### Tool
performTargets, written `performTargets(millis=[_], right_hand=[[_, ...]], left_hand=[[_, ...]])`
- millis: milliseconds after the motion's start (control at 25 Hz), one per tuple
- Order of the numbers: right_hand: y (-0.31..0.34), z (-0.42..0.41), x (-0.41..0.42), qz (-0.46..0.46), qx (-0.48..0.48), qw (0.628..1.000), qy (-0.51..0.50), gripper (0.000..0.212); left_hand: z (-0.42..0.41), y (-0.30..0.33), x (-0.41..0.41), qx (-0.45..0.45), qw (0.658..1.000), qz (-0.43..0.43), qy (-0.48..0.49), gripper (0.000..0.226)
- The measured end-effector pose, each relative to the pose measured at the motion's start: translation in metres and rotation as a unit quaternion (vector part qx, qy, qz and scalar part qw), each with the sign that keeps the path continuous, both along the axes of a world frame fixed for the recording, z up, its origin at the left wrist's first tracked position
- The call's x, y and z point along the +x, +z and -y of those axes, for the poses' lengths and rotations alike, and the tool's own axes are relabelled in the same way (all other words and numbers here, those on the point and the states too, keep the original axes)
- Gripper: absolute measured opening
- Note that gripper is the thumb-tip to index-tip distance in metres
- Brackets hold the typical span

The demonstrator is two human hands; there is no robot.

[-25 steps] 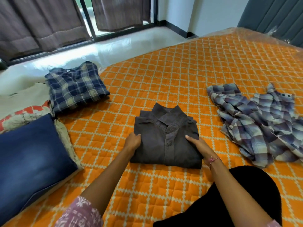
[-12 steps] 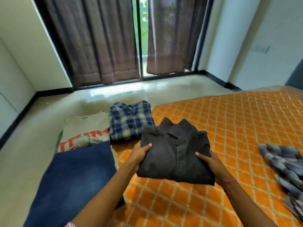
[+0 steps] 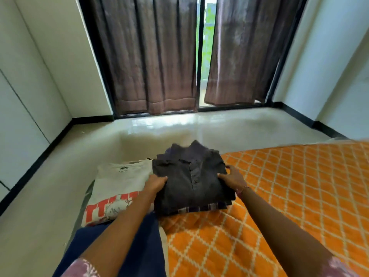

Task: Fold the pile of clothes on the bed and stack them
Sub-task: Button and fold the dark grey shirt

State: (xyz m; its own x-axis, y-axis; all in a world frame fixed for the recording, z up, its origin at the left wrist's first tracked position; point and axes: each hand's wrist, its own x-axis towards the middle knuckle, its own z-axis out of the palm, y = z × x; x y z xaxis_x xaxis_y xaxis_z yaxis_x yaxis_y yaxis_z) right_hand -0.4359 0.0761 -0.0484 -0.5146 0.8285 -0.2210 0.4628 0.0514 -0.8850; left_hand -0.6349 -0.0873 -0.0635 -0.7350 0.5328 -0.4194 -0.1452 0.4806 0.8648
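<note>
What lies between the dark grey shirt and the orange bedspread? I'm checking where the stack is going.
A folded plaid shirt: the head view shows its striped edge peeking out under the dark grey shirt, above the orange bedspread.

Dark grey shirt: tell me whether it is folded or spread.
Folded. The dark grey shirt is a compact rectangle, collar and button placket on top, gripped at its sides by the left hand and right hand.

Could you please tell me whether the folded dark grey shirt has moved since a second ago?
Yes. The dark grey shirt, held by both hands, went left across the orange bedspread and now sits on the blue plaid shirt.
</note>
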Motion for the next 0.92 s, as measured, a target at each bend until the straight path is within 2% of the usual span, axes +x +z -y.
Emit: performTargets(millis=[80,160,240,280,320,400,520,600,760,840,920], right_hand=[[-0.016,0.009,-0.008,0.089,0.033,0.995,-0.004,0.048],[-0.019,0.019,-0.017,0.179,0.163,0.970,-0.033,0.061],[-0.013,0.029,-0.031,0.207,0.302,0.930,0.026,0.065],[-0.009,0.033,-0.039,0.216,0.320,0.919,0.083,0.064],[-0.011,0.035,-0.047,0.237,0.302,0.914,0.133,0.063],[-0.020,0.035,-0.054,0.272,0.254,0.912,0.173,0.062],[-0.032,0.033,-0.053,0.296,0.241,0.906,0.181,0.062],[-0.025,0.034,-0.050,0.278,0.252,0.909,0.180,0.064],[-0.019,0.047,-0.009,0.217,0.367,0.900,0.087,0.061],[-0.027,0.058,0.030,0.220,0.435,0.872,0.048,0.054],[-0.032,0.068,0.076,0.250,0.478,0.842,0.014,0.050]], left_hand=[[-0.004,-0.010,0.009,-0.085,0.995,-0.054,0.000,0.059],[-0.007,0.000,0.031,-0.152,0.971,-0.185,0.009,0.069],[-0.012,0.002,0.047,-0.190,0.902,-0.387,-0.031,0.069],[-0.020,0.002,0.049,-0.200,0.869,-0.443,-0.094,0.066],[-0.027,-0.003,0.050,-0.215,0.857,-0.441,-0.157,0.063],[-0.035,-0.010,0.053,-0.252,0.858,-0.389,-0.222,0.061],[-0.034,-0.018,0.052,-0.265,0.856,-0.378,-0.232,0.062],[-0.033,-0.012,0.052,-0.262,0.855,-0.388,-0.225,0.062],[-0.019,0.005,0.075,-0.206,0.804,-0.527,-0.181,0.059],[-0.010,0.003,0.102,-0.153,0.783,-0.579,-0.164,0.060],[-0.003,-0.001,0.135,-0.119,0.776,-0.597,-0.165,0.063]])
